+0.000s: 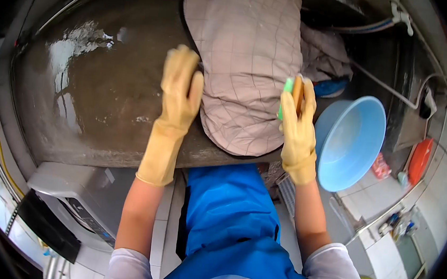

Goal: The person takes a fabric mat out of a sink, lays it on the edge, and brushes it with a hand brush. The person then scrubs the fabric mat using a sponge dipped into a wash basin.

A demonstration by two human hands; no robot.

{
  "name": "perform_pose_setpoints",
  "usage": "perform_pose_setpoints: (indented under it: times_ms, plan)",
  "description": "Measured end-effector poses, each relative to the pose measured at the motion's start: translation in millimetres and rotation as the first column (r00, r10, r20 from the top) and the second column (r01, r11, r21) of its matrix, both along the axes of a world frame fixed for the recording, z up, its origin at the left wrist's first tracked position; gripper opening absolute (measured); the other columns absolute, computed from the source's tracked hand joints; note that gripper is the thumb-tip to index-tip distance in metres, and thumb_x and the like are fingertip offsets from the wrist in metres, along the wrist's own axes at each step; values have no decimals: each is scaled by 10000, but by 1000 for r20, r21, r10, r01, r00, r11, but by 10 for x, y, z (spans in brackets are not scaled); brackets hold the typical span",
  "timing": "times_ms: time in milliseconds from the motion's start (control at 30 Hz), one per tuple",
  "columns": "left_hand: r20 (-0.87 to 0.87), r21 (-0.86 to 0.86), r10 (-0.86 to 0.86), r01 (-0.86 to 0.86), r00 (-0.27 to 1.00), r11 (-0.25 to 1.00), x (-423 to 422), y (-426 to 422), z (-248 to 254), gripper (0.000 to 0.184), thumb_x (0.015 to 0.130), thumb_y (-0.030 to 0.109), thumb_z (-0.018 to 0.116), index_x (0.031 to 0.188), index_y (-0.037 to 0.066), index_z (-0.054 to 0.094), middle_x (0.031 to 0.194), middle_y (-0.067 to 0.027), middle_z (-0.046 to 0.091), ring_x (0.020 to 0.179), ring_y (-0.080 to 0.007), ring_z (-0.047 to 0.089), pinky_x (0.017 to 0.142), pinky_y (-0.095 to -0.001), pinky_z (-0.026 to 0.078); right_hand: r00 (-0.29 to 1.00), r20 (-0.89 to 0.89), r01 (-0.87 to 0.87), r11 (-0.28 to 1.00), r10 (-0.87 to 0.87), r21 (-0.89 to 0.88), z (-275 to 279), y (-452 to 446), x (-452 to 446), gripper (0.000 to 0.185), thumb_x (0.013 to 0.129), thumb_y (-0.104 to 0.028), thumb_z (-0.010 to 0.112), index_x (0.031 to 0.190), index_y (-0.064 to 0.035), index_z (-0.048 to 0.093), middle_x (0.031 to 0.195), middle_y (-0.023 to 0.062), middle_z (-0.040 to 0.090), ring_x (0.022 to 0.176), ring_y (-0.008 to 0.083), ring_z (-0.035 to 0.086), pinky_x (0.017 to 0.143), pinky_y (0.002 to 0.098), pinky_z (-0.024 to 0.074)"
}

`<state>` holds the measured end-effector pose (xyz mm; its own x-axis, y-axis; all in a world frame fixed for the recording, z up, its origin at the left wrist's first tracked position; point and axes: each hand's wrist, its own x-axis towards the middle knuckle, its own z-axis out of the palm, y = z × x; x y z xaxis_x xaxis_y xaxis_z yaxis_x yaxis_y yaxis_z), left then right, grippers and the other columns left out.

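- While the quilted cloth point(242, 82) lies lengthwise across the wet slab point(109, 113), its rounded near end comes down to the slab's front edge and its far end runs toward the back edge.
- Right hand point(300, 119): yellow glove, thumb and fingers clamped on a brush-like tool point(297, 93), green on one face, orange-brown on the other. Held at the cloth's right border; contact with the fabric not clear.
- Left hand point(179, 90): gloved, nothing in the grip, fingers together, thumb apart. Just beside the cloth's left border, a little blurred; cannot tell whether it touches. Hands well apart, cloth between.
- Judgement on handling: a flat left palm on the fabric would anchor it; wet cloth on a smooth slab likely slips under a one-handed push.
- Wrinkles gather near the front edge. Smoothing them first should let the tool meet the surface evenly.
- Long strokes along the cloth seem safer than across; the dark trim point(213, 145) could snag or fold under.
- Bunched fabric point(324, 52) lies beyond the right border; worth keeping clear of the tool.
- Blue basin point(354, 135) off the slab's right front corner, near the right hand: mind the elbow.
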<state>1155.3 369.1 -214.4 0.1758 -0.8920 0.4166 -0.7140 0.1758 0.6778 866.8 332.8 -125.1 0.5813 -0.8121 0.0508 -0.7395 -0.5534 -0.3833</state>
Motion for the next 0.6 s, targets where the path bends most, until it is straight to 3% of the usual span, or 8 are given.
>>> perform_pose_setpoints:
  times_ms: [33, 133, 233, 300, 333, 367, 533, 600]
  plan:
    - [136, -16, 108, -107, 985, 994, 11, -92, -48, 452, 998, 162, 731, 1359, -81, 608, 1364, -307, 635, 1322, -540, 561, 1185, -603, 406, 870, 205, 334, 841, -448, 425, 154, 139, 117, 615, 1079, -82, 594, 1654, -98, 378, 1680, 194, 365, 1368, 317, 594, 1009, 405, 567]
    - [354, 48, 294, -332, 888, 942, 107, -587, -321, 783, 925, 422, 831, 1433, -98, 539, 1459, -355, 565, 1398, -573, 470, 1214, -594, 371, 627, 220, 443, 574, -747, 689, -86, 619, -90, 745, 1108, -243, 629, 1676, 24, 229, 1697, 258, 300, 1492, 354, 452, 1230, 423, 368]
    - [412, 13, 272, -304, 869, 952, 222, -1218, -516, 565, 879, 404, 841, 1114, -90, 704, 1316, -319, 681, 1289, -506, 583, 1103, -525, 487, 718, 304, 447, 750, -626, 488, -186, 967, -173, 821, 1085, -272, 662, 1676, 66, 203, 1637, 271, 388, 1482, 383, 451, 1227, 438, 364]
    - [312, 21, 202, -220, 928, 975, 405, -1543, -470, 441, 887, 354, 825, 1006, -59, 725, 1176, -277, 742, 1115, -472, 681, 966, -495, 563, 800, 244, 442, 813, -548, 378, -226, 1108, -189, 866, 1033, -219, 721, 1670, 73, 213, 1481, 290, 537, 1298, 421, 590, 1120, 455, 464]
    - [414, -207, 318, -252, 853, 945, 523, -1739, -532, 411, 914, 353, 799, 1041, -34, 736, 1067, -251, 763, 1016, -457, 720, 899, -493, 587, 838, 219, 422, 847, -500, 323, -271, 1185, -207, 884, 1013, -201, 741, 1668, 74, 216, 1418, 289, 579, 1221, 432, 630, 1073, 459, 497]
    - [366, -258, 415, -338, 833, 905, 928, -2016, -777, 429, 935, 385, 774, 1042, -28, 736, 1009, -278, 755, 1004, -487, 718, 872, -521, 588, 837, 300, 381, 880, -458, 282, -269, 1163, -148, 899, 982, -170, 764, 1671, 56, 233, 1322, 287, 633, 1091, 449, 663, 1002, 476, 531]
    - [580, -190, 362, -311, 730, 931, 1067, -2390, -485, 483, 945, 449, 749, 1067, -19, 744, 1013, -291, 754, 938, -532, 713, 829, -577, 583, 776, 486, 268, 908, -402, 323, -319, 1110, 211, 910, 955, -221, 794, 1662, 29, 278, 1268, 289, 672, 1079, 470, 687, 978, 508, 555]
    - [556, 13, 262, -323, 789, 946, 1079, -2249, -541, 583, 944, 515, 722, 1168, -24, 731, 1148, -295, 746, 1137, -461, 704, 976, -512, 567, 783, 469, 199, 879, -409, 433, -348, 1161, 358, 885, 982, -253, 782, 1640, 85, 296, 1437, 333, 580, 1229, 471, 645, 1073, 505, 525]
